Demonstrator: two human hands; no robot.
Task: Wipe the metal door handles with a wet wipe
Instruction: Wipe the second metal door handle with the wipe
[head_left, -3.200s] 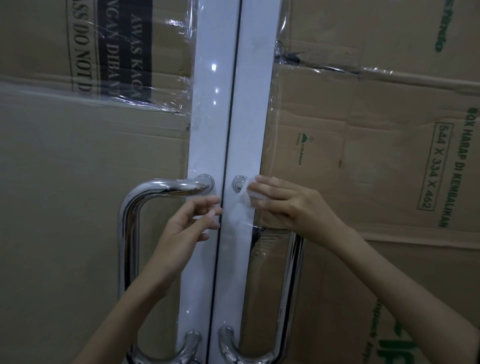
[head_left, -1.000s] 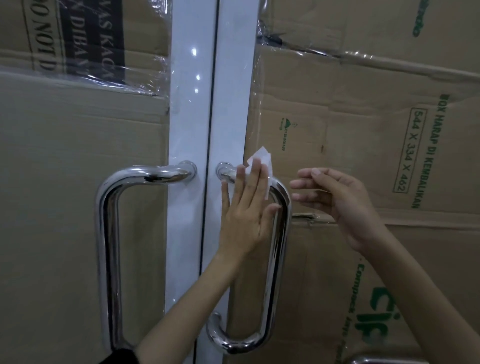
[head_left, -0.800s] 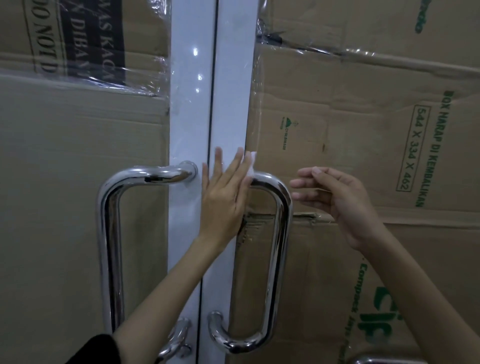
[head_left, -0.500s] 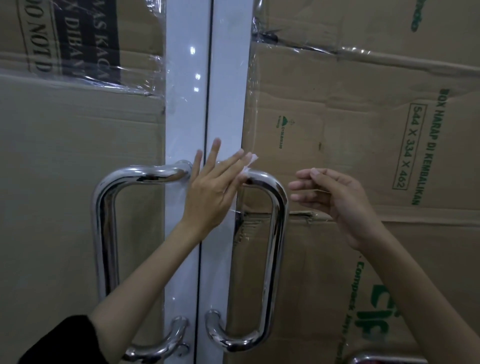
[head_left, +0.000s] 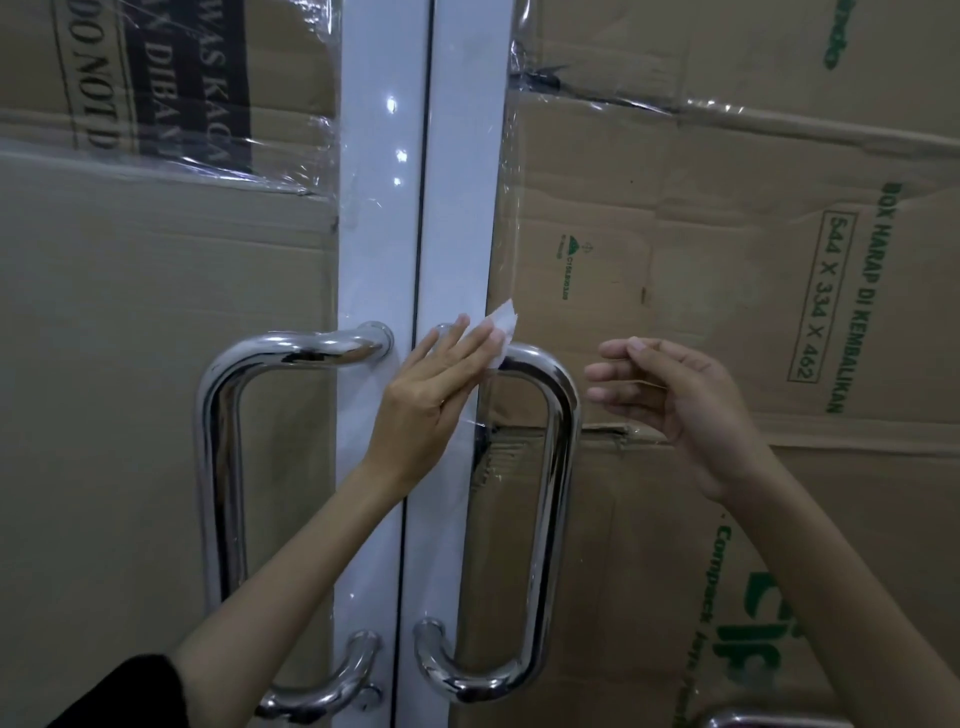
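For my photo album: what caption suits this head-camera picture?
Left hand presses a wet wipe on the right door handle; right hand hovers open.

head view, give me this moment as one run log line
left hand: presses wet wipe on right handle top bar | right hand: open, empty, beside handle | left handle: untouched

I stand at a white-framed double door (head_left: 457, 208) with curved chrome pull handles (head_left: 223, 467), its panes covered by flattened brown cardboard cartons (head_left: 701, 260) under clear plastic wrap (head_left: 291, 156). It looks like a shop or storeroom entrance.
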